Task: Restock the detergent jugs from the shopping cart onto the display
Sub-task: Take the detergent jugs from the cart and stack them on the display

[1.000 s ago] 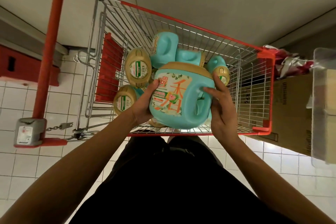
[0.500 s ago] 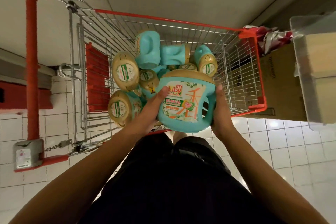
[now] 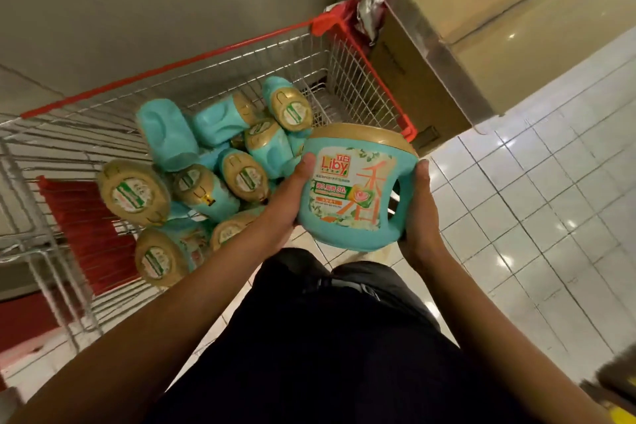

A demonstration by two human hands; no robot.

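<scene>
Now 2 hands clasp 1 glossy teal plastic jug [image 3: 354, 189] with a rounded gold cap: left hand [image 3: 290, 196] and right hand [image 3: 421, 217] pressing opposite sides. Beyond the left fingers [image 3: 306, 162], more jugs [image 3: 206, 162] lie heaped in the wire cart [image 3: 354, 79].

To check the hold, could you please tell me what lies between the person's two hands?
In the head view, the teal plastic detergent jug sits between left hand and right hand.

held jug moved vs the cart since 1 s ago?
Yes. The held jug was over the cart basket; now it sits past the cart's right rim, over the tiled floor, between left hand and right hand.
</scene>
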